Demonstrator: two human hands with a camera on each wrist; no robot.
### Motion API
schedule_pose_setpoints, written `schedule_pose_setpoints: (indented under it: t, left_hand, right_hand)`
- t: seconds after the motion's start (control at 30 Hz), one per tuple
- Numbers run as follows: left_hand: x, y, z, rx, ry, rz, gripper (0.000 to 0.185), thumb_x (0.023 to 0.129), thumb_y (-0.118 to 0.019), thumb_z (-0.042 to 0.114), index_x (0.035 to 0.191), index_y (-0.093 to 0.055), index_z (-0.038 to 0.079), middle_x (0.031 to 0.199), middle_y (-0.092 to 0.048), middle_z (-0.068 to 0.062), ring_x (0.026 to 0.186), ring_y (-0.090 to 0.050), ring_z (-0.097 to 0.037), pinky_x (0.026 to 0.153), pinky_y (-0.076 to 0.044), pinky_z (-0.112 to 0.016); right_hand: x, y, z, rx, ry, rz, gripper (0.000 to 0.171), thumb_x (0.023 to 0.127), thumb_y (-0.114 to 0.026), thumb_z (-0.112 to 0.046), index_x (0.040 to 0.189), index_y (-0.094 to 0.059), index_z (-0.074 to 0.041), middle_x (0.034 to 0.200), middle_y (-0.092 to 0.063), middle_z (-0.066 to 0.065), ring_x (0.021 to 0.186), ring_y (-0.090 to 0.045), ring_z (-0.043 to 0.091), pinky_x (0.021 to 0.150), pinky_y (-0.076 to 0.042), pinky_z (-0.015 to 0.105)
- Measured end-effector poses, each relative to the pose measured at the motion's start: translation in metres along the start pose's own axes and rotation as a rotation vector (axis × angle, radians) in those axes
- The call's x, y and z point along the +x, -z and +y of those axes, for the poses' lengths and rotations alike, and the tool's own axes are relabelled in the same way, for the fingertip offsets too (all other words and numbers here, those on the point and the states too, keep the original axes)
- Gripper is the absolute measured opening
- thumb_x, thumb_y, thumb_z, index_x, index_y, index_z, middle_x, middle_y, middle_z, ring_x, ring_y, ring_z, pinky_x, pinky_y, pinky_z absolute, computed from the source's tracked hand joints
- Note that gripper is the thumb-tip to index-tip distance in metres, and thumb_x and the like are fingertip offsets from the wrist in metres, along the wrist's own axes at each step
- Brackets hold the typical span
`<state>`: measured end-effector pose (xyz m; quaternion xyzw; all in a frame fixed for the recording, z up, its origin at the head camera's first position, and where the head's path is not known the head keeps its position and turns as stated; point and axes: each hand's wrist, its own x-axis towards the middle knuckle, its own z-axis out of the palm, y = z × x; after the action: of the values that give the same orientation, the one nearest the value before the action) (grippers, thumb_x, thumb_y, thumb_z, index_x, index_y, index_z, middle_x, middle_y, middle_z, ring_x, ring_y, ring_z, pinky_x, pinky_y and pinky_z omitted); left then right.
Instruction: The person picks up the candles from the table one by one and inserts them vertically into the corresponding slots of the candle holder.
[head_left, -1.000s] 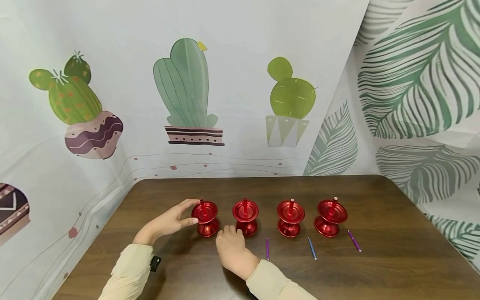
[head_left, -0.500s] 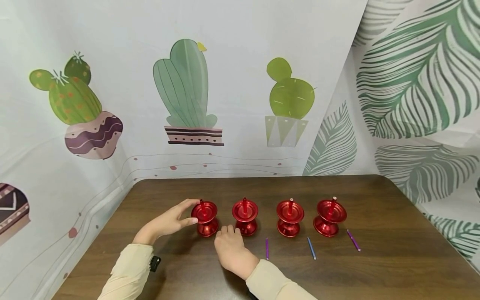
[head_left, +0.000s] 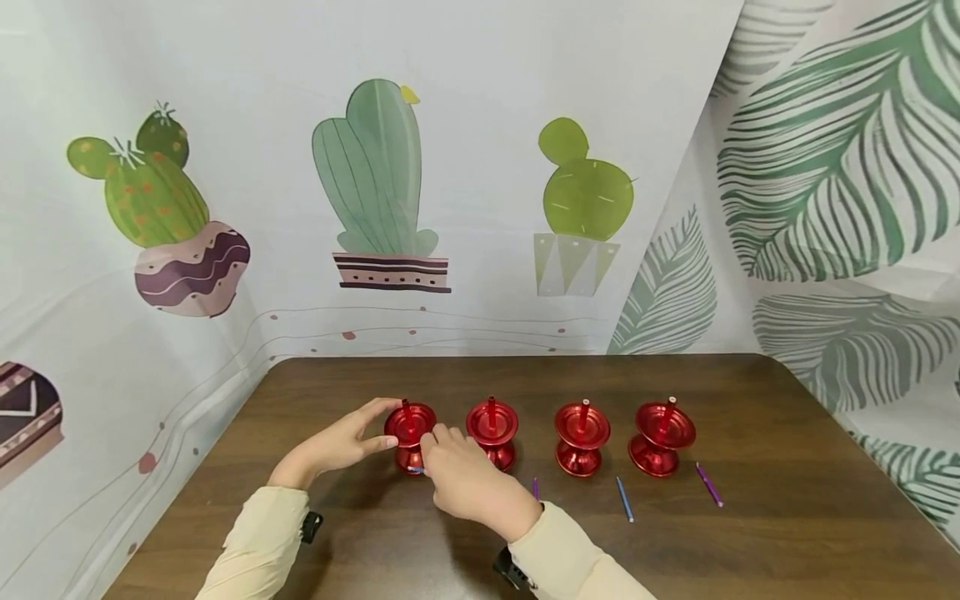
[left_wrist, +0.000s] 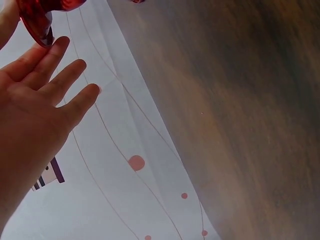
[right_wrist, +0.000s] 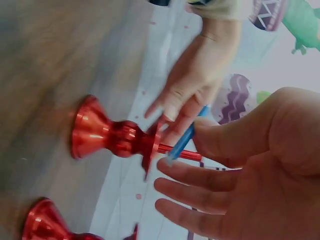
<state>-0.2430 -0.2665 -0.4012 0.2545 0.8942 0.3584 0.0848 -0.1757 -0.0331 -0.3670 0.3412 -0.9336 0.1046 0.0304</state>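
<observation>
Four red metal candle holders stand in a row on the brown table (head_left: 750,517). My left hand (head_left: 341,443) steadies the dish of the leftmost holder (head_left: 410,429) between thumb and forefinger; the left wrist view shows my straight fingers (left_wrist: 60,82) beside its red rim (left_wrist: 42,20). My right hand (head_left: 461,477) pinches a thin blue candle (right_wrist: 186,136) between thumb and fingers. It holds the candle close to the leftmost holder's (right_wrist: 112,137) red spike. My left hand (right_wrist: 195,85) lies behind that dish.
The other holders (head_left: 492,429), (head_left: 582,435), (head_left: 663,433) stand to the right. On the table in front of them lie a purple candle (head_left: 536,487), a blue candle (head_left: 624,498) and another purple one (head_left: 708,485). A printed cactus backdrop (head_left: 375,183) rises at the left and back edges.
My right hand rose from the table in front of the second holder and moved left to the leftmost holder, now with a blue candle in its fingers. The left hand stayed put.
</observation>
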Motion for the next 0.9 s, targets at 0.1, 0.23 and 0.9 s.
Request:
schedule_pose_setpoints:
  t: [0.1, 0.23, 0.9]
  left_hand:
    - [-0.001, 0.000, -0.001, 0.014, 0.001, 0.002, 0.062, 0.091, -0.067, 0.027, 0.141, -0.040, 0.003, 0.143, -0.042, -0.017, 0.136, -0.032, -0.040, 0.106, -0.028, -0.061]
    - [-0.001, -0.001, -0.002, 0.016, -0.010, 0.003, 0.062, 0.091, -0.066, 0.028, 0.141, -0.041, 0.003, 0.142, -0.043, -0.017, 0.136, -0.033, -0.040, 0.106, -0.028, -0.061]
    - [0.002, -0.001, -0.002, 0.019, -0.032, 0.000, 0.062, 0.092, -0.066, 0.026, 0.141, -0.039, 0.000, 0.142, -0.042, -0.019, 0.136, -0.032, -0.041, 0.106, -0.029, -0.061]
  right_hand:
    - [0.006, 0.007, 0.003, 0.108, 0.011, 0.037, 0.020, 0.083, -0.072, -0.008, 0.088, -0.053, -0.011, 0.086, -0.046, -0.001, 0.077, -0.043, 0.012, 0.066, -0.042, 0.022]
    - [0.018, 0.008, 0.007, 0.278, -0.006, 0.099, 0.017, 0.089, -0.067, -0.007, 0.085, -0.050, -0.011, 0.086, -0.046, -0.001, 0.079, -0.043, 0.013, 0.068, -0.043, 0.021]
    - [0.077, -0.025, 0.016, 1.018, -0.113, 0.657, 0.006, 0.096, -0.056, -0.005, 0.098, -0.058, 0.000, 0.115, -0.055, 0.014, 0.104, -0.056, 0.028, 0.080, -0.047, 0.026]
